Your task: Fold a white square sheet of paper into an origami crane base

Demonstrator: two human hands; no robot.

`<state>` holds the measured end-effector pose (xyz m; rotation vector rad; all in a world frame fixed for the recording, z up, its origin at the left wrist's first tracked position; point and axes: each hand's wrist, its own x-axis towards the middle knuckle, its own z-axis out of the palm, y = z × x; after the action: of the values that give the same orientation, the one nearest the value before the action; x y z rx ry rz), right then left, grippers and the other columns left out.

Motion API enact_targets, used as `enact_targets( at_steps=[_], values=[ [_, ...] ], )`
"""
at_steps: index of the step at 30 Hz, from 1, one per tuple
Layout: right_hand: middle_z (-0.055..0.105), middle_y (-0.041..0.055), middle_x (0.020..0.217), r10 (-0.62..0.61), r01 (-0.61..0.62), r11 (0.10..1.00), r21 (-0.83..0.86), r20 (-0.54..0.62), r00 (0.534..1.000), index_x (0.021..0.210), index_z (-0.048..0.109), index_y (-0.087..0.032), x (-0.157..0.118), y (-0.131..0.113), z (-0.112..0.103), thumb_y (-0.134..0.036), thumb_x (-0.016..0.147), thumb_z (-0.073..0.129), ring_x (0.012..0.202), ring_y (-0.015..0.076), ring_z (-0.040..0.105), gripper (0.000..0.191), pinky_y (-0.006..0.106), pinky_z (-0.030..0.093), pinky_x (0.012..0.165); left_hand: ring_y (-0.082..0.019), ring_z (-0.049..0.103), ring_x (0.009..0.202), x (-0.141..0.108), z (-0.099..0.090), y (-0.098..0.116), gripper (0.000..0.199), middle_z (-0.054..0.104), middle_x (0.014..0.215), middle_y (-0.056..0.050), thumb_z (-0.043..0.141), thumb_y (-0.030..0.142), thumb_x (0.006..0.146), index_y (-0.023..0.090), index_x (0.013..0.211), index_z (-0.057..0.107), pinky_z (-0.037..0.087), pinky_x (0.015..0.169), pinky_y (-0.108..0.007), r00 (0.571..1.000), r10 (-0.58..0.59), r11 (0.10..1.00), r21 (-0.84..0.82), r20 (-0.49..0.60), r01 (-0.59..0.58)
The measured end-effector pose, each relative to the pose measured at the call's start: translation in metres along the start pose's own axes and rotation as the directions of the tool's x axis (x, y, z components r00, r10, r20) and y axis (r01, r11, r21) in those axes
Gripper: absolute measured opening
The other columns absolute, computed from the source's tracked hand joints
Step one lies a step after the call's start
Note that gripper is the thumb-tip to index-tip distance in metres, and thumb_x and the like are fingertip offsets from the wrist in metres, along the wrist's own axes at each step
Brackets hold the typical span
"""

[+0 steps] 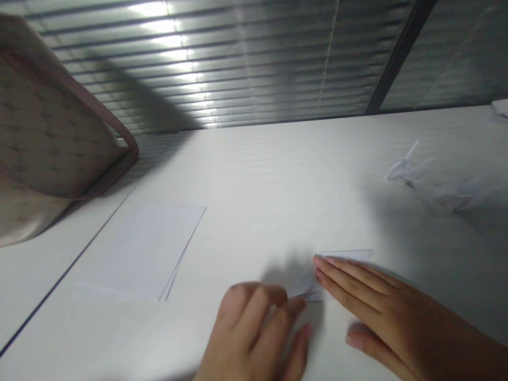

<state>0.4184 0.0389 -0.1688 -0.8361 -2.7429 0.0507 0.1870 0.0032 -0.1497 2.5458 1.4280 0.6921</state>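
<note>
A small folded white paper lies on the white table, partly covered by both hands. My right hand rests flat over its upper right part, fingers stretched out and side by side, thumb apart. At its lower left edge is my left hand, with curled fingers; the fingertips touch or nearly touch the paper, and whether they pinch it cannot be made out. Off to the left lies a small stack of white square sheets, slightly fanned at its right edge.
Folded white paper figures stand at the right, another beside them, blurred. A patterned bag with a pink strap is at the upper left. Window blinds rise behind the table. A white object sits at the far right edge.
</note>
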Motion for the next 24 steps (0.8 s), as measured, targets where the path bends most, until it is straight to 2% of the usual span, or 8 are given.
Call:
enact_targets(
  at_steps=[1,2,3,7,12,18,24],
  values=[
    [0.047,0.0044,0.141,0.000,0.000,1.000,-0.012,-0.004,1.000,0.133,0.051,-0.011,0.001,-0.001,0.000,-0.016,0.082,0.048,0.121,0.0189,0.055,0.051,0.030,0.052,0.096,-0.019,0.058,0.085,0.005,-0.001,-0.002,0.018,0.064,0.090,-0.005,0.057,0.016,0.085,0.022,0.101,0.062,0.051,0.073,-0.030,0.994,-0.087,0.995,-0.063,-0.070,0.083],
    [0.047,0.0043,0.141,0.001,-0.001,1.000,-0.021,-0.006,1.000,0.132,0.051,-0.011,0.002,-0.001,0.000,-0.017,0.081,0.048,0.121,0.0192,0.055,0.051,0.030,0.053,0.095,-0.020,0.057,0.091,0.009,0.000,-0.004,0.019,0.062,0.095,-0.005,0.060,0.015,0.082,0.023,0.099,0.062,0.051,0.077,-0.031,0.984,-0.178,0.978,-0.116,-0.029,0.174],
    [0.048,0.0040,0.140,0.004,-0.004,1.000,-0.029,-0.009,1.000,0.132,0.052,-0.011,0.002,-0.001,0.000,-0.017,0.081,0.048,0.121,0.0193,0.055,0.051,0.030,0.053,0.094,-0.021,0.055,0.094,0.013,0.001,-0.005,0.019,0.061,0.098,-0.005,0.063,0.014,0.080,0.025,0.095,0.062,0.051,0.078,-0.032,0.975,-0.223,0.960,-0.171,0.022,0.224],
    [0.048,0.0034,0.140,0.003,-0.003,0.999,-0.040,0.000,1.000,0.131,0.053,-0.011,0.004,-0.002,0.002,-0.019,0.081,0.048,0.120,0.0191,0.056,0.051,0.030,0.054,0.092,-0.023,0.050,0.099,0.021,0.010,-0.003,0.016,0.059,0.101,-0.005,0.069,0.016,0.077,0.025,0.088,0.061,0.049,0.084,-0.037,0.945,-0.301,0.901,-0.287,0.124,0.325],
    [0.048,0.0031,0.139,0.022,-0.023,0.999,-0.025,-0.029,0.999,0.131,0.053,-0.011,0.004,-0.003,0.004,-0.020,0.083,0.047,0.119,0.0184,0.056,0.050,0.029,0.053,0.094,-0.024,0.048,0.100,0.022,0.015,-0.002,0.008,0.058,0.100,-0.005,0.067,0.019,0.080,0.023,0.084,0.061,0.047,0.087,-0.040,0.937,-0.320,0.902,-0.257,0.139,0.346],
    [0.053,0.0013,0.136,0.075,-0.069,0.996,0.062,-0.105,0.992,0.128,0.057,-0.015,0.002,-0.004,0.006,-0.023,0.086,0.049,0.117,0.0173,0.058,0.044,0.027,0.053,0.094,-0.024,0.048,0.095,0.027,0.008,-0.003,0.002,0.058,0.097,-0.006,0.062,0.020,0.085,0.022,0.084,0.061,0.046,0.082,-0.042,0.940,-0.282,0.935,-0.163,0.194,0.314],
    [0.052,0.0036,0.137,0.072,-0.064,0.995,0.076,-0.102,0.992,0.131,0.054,-0.014,0.000,-0.004,0.006,-0.024,0.088,0.048,0.119,0.0185,0.057,0.045,0.029,0.051,0.097,-0.023,0.049,0.086,0.032,0.003,0.001,0.013,0.059,0.093,-0.006,0.056,0.014,0.088,0.018,0.076,0.060,0.044,0.075,-0.042,0.925,-0.298,0.946,-0.054,0.234,0.319]
  ],
)
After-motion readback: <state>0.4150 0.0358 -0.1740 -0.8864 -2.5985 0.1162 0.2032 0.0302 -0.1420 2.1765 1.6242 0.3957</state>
